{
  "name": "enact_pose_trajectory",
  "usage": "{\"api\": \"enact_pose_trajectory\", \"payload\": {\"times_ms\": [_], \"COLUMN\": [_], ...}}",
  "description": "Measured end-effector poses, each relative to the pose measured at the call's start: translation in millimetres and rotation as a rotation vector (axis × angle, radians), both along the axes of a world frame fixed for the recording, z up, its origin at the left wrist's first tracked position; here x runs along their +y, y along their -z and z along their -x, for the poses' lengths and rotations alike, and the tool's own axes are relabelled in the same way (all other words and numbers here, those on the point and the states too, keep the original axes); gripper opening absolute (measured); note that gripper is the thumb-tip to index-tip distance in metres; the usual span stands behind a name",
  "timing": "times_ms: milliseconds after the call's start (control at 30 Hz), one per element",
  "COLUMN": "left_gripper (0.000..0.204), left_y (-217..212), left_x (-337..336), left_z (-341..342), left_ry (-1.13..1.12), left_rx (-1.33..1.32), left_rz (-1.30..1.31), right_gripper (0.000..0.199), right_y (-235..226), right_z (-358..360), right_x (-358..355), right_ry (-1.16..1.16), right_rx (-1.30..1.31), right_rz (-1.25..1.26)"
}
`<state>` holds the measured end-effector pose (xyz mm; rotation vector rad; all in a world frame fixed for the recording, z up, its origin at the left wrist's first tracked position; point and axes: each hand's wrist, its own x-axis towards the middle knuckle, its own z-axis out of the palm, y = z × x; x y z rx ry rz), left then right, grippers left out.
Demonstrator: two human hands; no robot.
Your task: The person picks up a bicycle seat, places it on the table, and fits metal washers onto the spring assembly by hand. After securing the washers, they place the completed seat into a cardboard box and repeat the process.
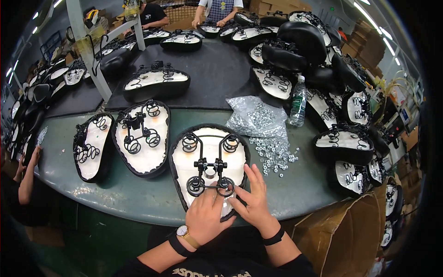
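An upturned bicycle saddle [229, 168] lies in front of me, its white underside facing up. A black wire spring frame [201, 152] with coils at its corners sits on it. My left hand [205, 216] rests at the saddle's near end. Its fingers stretch to the nearer coils, tips partly hidden by the wire, and its thumb stands apart. On the saddle's right side my right hand [253, 203] is open, fingers spread, thumb close to the near right coil [225, 187]. I see nothing held in it.
Two more upturned saddles [142, 159] lie to the left. Right of centre, a clear plastic bag [256, 116] of metal nuts has spilled loose nuts [272, 154] beside a water bottle [299, 102]. Saddles pile up at right above a cardboard box [339, 226]. Other people work behind and at left.
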<state>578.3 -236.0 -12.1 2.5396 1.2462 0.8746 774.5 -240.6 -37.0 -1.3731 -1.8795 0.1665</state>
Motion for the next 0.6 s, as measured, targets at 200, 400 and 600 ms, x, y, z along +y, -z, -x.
{"api": "enact_pose_trajectory", "payload": {"times_ms": [200, 400, 600], "left_gripper": [0.084, 0.084, 0.086], "left_y": [-1.9, -6.0, -10.6], "left_x": [-0.6, 1.9, 1.2], "left_z": [-0.4, -3.4, -6.7], "left_ry": [0.003, 0.01, 0.012], "left_rx": [0.039, 0.045, 0.051], "left_rz": [0.063, 0.05, 0.062], "right_gripper": [0.053, 0.052, 0.049], "right_y": [-10.0, -14.7, -11.4], "right_z": [-8.4, -4.7, -0.6], "right_x": [-1.2, 0.5, -4.7], "right_ry": [-0.025, -0.11, -0.104], "right_rx": [-0.254, -0.246, -0.291], "right_rz": [-0.069, -0.057, -0.083]}}
